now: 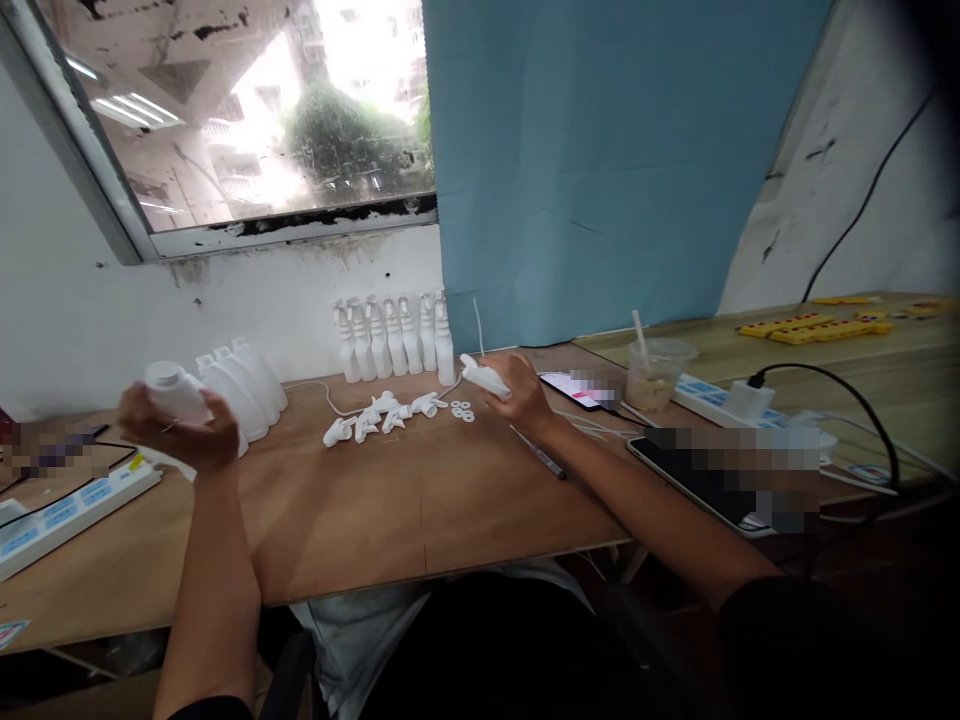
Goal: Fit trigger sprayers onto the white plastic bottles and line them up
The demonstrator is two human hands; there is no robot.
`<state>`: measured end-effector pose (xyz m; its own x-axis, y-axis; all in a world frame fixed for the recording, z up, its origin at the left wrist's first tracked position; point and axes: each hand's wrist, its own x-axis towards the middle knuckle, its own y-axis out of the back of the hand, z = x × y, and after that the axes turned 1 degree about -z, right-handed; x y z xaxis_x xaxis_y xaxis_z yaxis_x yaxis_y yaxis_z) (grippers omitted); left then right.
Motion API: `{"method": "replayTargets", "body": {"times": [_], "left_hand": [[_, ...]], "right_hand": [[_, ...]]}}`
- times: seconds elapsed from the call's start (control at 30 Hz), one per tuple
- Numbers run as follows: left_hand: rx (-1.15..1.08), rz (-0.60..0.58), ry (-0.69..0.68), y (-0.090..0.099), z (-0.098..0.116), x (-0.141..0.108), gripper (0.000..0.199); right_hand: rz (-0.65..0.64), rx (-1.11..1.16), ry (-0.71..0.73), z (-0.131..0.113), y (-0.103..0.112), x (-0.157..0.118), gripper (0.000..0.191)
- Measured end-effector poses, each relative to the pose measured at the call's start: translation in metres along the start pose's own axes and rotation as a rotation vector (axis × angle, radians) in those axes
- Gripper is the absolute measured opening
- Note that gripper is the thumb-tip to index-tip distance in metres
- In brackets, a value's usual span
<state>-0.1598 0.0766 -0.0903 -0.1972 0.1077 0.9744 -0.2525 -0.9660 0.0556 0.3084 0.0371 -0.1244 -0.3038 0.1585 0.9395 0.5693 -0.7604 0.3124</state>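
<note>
My left hand [210, 438] is closed around a white plastic bottle [180, 388], lifted above the table's left side with its neck tilted towards me. My right hand [525, 390] grips a white trigger spray head [486, 378] over the middle of the table. A thin white tube [478, 325] rises just behind that spray head; whether they are joined I cannot tell. Between my hands lie several loose spray heads [384, 415] and a few small white rings [463, 411]. Open bottles [244, 385] stand behind my left hand. A row of spray bottles with heads fitted [394, 340] lines the wall.
Thin white tubes [596, 424] and a pen [538, 453] lie by my right forearm. Farther right are a phone [577, 390], a plastic cup [656, 375], a dark tablet-like device [697, 475] and a power strip [712, 402]. Another power strip [82, 510] lies left.
</note>
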Motion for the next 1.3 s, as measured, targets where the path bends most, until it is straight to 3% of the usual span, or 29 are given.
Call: {"method": "replayTargets", "body": {"times": [0.07,0.17,0.23,0.37,0.47,0.57,0.83,1.07,1.3], "left_hand": [[0.033,0.067,-0.248,-0.011,0.016,-0.006,0.071],[-0.095,-0.132,-0.506,-0.025,0.046,-0.021,0.070],[-0.184,-0.267,-0.608,-0.030,0.066,-0.030,0.069],[-0.225,-0.493,-0.649,-0.033,0.094,-0.048,0.066],[-0.221,-0.598,-0.675,-0.034,0.102,-0.058,0.063],[-0.228,-0.661,-0.724,-0.037,0.105,-0.065,0.062],[-0.245,-0.708,-0.771,-0.033,0.120,-0.072,0.060],[-0.224,-0.694,-0.740,-0.035,0.114,-0.072,0.063],[-0.225,-0.695,-0.763,-0.034,0.114,-0.072,0.065]], "right_hand": [[0.104,0.017,-0.106,-0.002,0.004,0.000,0.039],[0.249,0.080,-0.370,-0.007,0.009,0.003,0.031],[0.353,0.181,-0.556,-0.011,0.012,0.009,0.028],[0.483,0.691,-0.840,-0.009,0.014,0.023,0.023],[0.416,1.149,-1.038,-0.001,0.013,0.027,0.023],[0.361,1.382,-1.204,0.006,0.011,0.024,0.023],[0.207,1.469,-1.225,-0.003,-0.001,0.016,0.020],[0.381,1.397,-1.334,0.011,0.006,0.016,0.024],[0.342,1.398,-1.361,0.013,0.002,0.011,0.022]]}}
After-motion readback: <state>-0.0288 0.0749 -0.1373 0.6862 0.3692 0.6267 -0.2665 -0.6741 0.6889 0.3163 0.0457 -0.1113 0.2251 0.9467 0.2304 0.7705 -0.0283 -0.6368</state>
